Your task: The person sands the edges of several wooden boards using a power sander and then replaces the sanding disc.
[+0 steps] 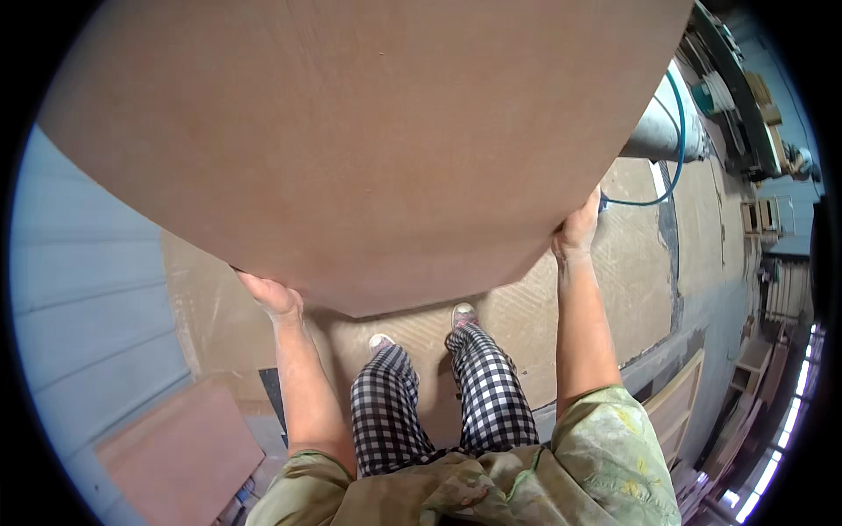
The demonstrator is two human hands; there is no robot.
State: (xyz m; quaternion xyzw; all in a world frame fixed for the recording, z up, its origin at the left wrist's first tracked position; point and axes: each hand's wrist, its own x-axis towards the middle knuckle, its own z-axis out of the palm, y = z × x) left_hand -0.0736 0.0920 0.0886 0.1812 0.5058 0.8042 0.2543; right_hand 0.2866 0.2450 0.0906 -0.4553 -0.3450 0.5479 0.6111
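A large reddish-brown wooden board (368, 149) fills the upper middle of the view, raised in front of me. My left hand (274, 296) grips its left edge low down, with the fingers hidden behind the board. At the right edge my right hand (579, 230) holds it too; the fingers there are mostly out of sight. The board's lower edge hangs above the floor near my shoes, though whether it touches anything farther off cannot be seen.
Tan sheets (627, 263) cover the floor. A teal hose (681, 131) curves beside a grey cylinder (658, 131) on the right. Another reddish panel (184, 447) leans at lower left by the pale blue wall (88, 254). A wooden frame (677, 408) lies at right.
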